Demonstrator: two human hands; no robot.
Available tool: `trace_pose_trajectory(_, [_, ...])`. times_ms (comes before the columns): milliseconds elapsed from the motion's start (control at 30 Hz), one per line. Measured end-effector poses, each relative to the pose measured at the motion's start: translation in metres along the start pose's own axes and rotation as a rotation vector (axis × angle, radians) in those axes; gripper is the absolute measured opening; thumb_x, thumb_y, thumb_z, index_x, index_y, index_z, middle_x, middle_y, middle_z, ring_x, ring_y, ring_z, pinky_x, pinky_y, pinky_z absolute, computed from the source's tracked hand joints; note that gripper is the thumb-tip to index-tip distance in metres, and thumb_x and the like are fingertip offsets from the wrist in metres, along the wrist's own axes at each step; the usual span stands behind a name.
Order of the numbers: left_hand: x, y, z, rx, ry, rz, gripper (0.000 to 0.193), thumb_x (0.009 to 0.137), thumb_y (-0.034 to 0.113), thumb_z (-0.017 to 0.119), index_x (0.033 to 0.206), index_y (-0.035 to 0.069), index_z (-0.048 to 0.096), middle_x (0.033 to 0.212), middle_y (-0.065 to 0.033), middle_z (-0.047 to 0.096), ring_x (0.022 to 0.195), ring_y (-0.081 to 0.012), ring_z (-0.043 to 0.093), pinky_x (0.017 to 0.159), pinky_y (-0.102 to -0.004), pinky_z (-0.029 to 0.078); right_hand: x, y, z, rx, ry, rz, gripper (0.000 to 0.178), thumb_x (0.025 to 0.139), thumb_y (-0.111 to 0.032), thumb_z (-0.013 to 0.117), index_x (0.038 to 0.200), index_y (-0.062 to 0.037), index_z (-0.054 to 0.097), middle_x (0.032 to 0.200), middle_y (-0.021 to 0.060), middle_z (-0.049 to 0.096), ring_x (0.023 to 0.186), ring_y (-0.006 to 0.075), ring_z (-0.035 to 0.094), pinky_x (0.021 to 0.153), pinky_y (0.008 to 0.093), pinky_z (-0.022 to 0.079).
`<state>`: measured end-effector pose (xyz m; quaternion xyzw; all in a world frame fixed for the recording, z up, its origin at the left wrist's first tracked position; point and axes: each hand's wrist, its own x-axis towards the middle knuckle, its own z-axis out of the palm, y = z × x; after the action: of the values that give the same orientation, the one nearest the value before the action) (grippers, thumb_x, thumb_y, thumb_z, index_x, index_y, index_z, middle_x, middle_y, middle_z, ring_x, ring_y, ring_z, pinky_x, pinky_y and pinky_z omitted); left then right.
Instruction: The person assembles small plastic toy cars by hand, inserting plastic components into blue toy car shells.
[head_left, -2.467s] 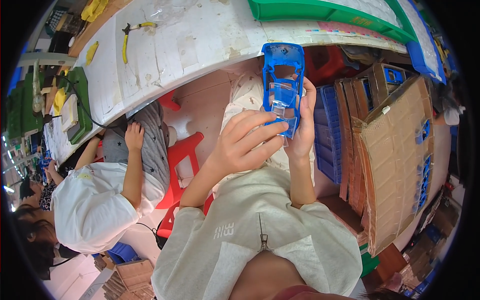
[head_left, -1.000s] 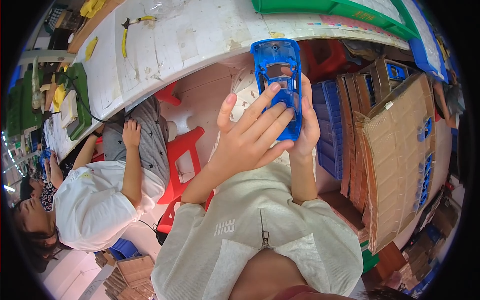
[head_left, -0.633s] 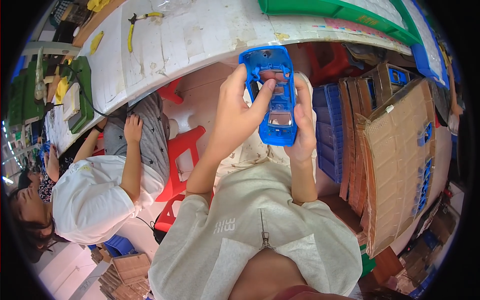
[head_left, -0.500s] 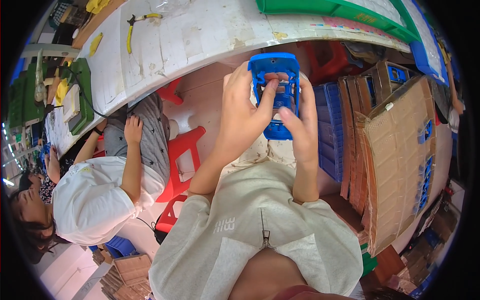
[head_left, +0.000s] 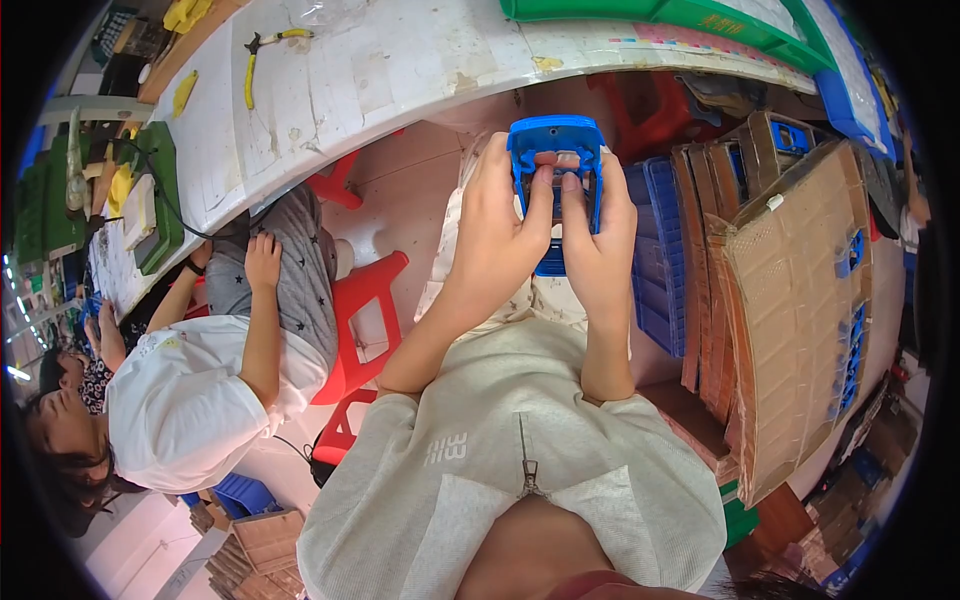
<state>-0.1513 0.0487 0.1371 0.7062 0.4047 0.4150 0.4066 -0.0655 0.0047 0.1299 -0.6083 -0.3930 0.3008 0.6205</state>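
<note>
A blue plastic housing [head_left: 556,128], hollow with openings through its middle, is held up in front of me over my lap, beyond the table's front edge. My left hand [head_left: 505,215] grips its left side, the thumb reaching inside. On the opposite side my right hand [head_left: 600,240] is wrapped round it, its thumb also pressed inside beside the left thumb. The fingers behind the housing are partly hidden. Whether a smaller part lies under the thumbs I cannot tell.
Yellow-handled pliers [head_left: 251,75] lie on the white table [head_left: 400,80]. A green tray [head_left: 680,14] stands at its far right. Blue crates [head_left: 660,260] and cardboard sheets [head_left: 800,300] stack at my right. On the left a person [head_left: 200,390] sits near a red stool [head_left: 365,310].
My right thumb has moved up inside the housing, next to the left thumb. The housing and both hands have shifted slightly toward me.
</note>
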Motion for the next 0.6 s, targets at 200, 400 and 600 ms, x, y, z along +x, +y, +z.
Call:
trace_pose_trajectory(200, [0.0,-0.001,0.003,-0.122,0.005,-0.059,0.007,0.081,0.0,0.05,0.087,-0.001,0.047,0.078,-0.0137,0.051,0.074,-0.026,0.051,0.067,-0.0344,0.041,0.0,0.0,-0.002,-0.086,-0.007,-0.015,0.003,0.086,-0.004,0.046,0.087,-0.001,0.045,0.064,0.009,0.053,0.054,0.0096,0.049,0.049,0.0253,0.039])
trace_pose_trajectory(400, [0.003,0.002,0.001,-0.144,0.099,-0.018,0.006,0.08,-0.002,0.052,0.086,-0.002,0.05,0.078,-0.0102,0.053,0.072,-0.0193,0.055,0.065,-0.0297,0.043,0.0,-0.006,-0.003,0.072,-0.106,0.032,0.016,0.083,0.001,0.044,0.099,0.0,0.046,0.079,0.0095,0.057,0.069,0.012,0.055,0.061,0.0248,0.044])
trace_pose_trajectory(600, [0.003,-0.008,-0.005,-0.178,0.131,-0.061,0.011,0.083,0.006,0.058,0.091,0.0,0.053,0.086,-0.0041,0.058,0.076,-0.0076,0.055,0.061,-0.0199,0.046,-0.002,-0.002,-0.006,0.173,-0.263,0.139,0.026,0.081,0.006,0.042,0.107,-0.0002,0.044,0.086,0.0097,0.057,0.076,0.0133,0.056,0.068,0.0261,0.045])
